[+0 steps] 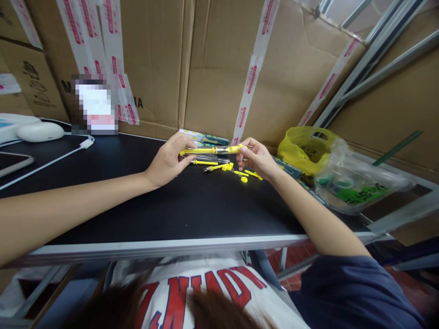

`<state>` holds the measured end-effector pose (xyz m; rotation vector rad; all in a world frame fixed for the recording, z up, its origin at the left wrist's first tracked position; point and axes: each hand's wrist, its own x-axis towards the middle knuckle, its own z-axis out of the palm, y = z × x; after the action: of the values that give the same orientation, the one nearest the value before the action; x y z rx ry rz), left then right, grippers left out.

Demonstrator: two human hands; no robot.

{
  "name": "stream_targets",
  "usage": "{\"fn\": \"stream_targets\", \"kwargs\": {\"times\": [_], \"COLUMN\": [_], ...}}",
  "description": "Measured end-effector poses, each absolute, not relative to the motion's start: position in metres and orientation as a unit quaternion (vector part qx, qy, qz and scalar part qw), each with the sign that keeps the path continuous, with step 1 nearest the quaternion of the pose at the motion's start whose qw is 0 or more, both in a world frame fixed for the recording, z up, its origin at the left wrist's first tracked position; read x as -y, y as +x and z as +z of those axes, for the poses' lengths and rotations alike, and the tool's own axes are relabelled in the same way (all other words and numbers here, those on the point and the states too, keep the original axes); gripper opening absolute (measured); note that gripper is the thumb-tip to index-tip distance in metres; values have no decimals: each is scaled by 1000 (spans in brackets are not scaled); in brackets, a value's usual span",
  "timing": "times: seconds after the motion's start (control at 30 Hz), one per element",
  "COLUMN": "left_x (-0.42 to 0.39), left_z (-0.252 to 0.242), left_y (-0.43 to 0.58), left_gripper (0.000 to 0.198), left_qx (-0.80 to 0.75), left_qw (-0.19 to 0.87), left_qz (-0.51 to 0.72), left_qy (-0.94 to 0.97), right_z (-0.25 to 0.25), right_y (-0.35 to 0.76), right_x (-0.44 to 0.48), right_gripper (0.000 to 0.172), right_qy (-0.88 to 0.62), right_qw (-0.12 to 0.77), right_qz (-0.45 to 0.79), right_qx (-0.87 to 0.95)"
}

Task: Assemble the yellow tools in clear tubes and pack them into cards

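Observation:
My left hand [173, 157] pinches one end of a slim yellow and clear tube [209, 151], thumb below and fingers above. At the tube's other end, the fingers of my right hand [254, 157] are closed on its yellow tip. It is held almost level over the black table [202, 210], and its exact kind does not show. Beneath it lie a clear tube [214, 159], a yellow rod [206, 162], a yellow piece with a metal end [214, 168], small yellow strips [253, 174] and a yellow ring [243, 179].
Printed packs [216, 140] lie behind my hands. Right of my right hand are a yellow plastic bag [302, 148] and a clear bag [360, 187]. A white cable [51, 164] and a phone [13, 163] are at left. Tall cardboard boxes [212, 68] wall off the back.

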<state>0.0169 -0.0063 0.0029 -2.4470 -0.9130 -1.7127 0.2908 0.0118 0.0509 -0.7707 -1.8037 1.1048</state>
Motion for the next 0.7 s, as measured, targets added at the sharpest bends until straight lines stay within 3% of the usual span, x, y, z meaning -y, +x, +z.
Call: {"fn": "stream_targets", "kwargs": {"times": [0.5, 0.7], "left_x": [6, 3], "left_z": [0, -2], "left_y": [17, 19], "left_gripper": [12, 32], "left_qx": [326, 348], "left_qw": [-24, -138], "left_qz": [-541, -573], "left_qy": [-774, -729], "right_z": [53, 54], "right_y": [294, 294], "right_x": [-13, -13], "right_gripper": [42, 43], "right_qy": [-298, -293], "right_qw": [426, 442], "right_qz": [410, 396], "right_qx": [750, 750]}}
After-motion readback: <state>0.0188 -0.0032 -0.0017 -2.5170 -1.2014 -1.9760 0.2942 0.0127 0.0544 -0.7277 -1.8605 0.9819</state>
